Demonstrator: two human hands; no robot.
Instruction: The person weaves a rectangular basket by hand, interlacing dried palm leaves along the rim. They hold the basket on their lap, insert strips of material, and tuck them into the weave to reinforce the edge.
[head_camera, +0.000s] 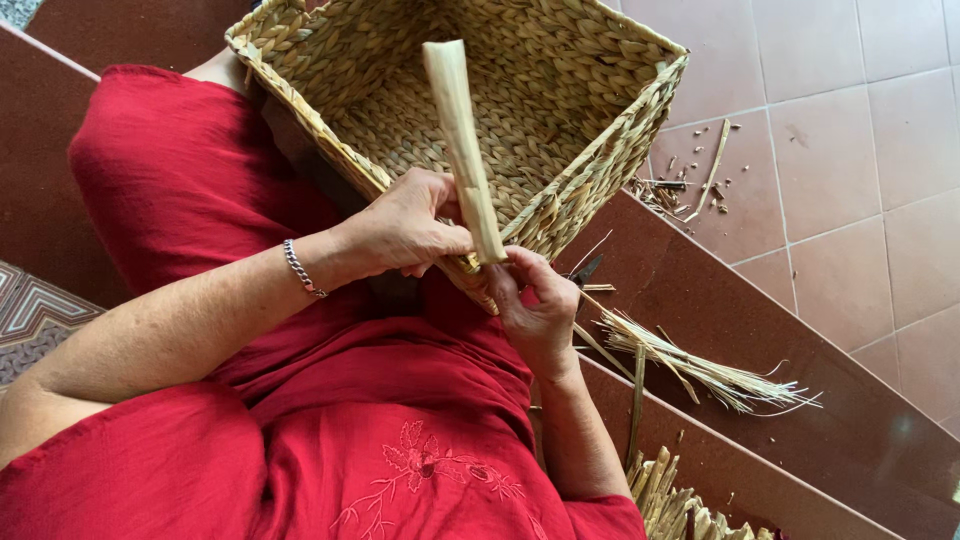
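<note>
Left hand (400, 228) fingers pinched shut on flat, pale dried strip (462, 150), standing upright over basket rim. Right hand (535, 305) fingers curled closed around strip's lower end at rim. Woven straw basket (590, 100) on lap, square, coarse plaited. Beyond: loose straw bundle (700, 365) on brown step (760, 330); scraps on tiled floor (870, 150).

A square woven basket (520, 110) of pale dried fibre rests tilted on the lap, its open mouth facing the camera. A flat, tan strand (462, 150) stands nearly upright at the near rim, its lower end pinched there.
</note>
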